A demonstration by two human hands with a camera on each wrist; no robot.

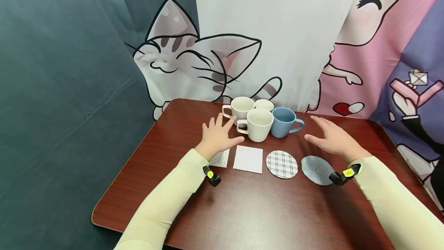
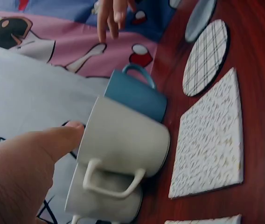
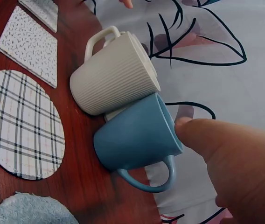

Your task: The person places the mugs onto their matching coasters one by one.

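My left hand (image 1: 218,134) is held out with spread fingers, close to the handles of the white mugs at the left of the group. Farther right, my right hand (image 1: 333,136) hovers above the table with straight fingers, near the handle of the blue mug (image 1: 283,122). Neither hand holds anything. A ribbed white mug (image 1: 259,125) stands upright at the front beside the blue one. Behind it are another white mug (image 1: 241,108) and a white cup (image 1: 264,104), mostly hidden. In the left wrist view, the thumb overlaps the rim of a white mug (image 2: 123,135).
Coasters lie in a row before the mugs: a speckled square (image 1: 220,159) partly under my left hand, a white square (image 1: 248,159), a plaid round (image 1: 281,164) and a grey-blue round (image 1: 317,170). The reddish-brown table (image 1: 249,211) meets a printed curtain (image 1: 291,30) behind.
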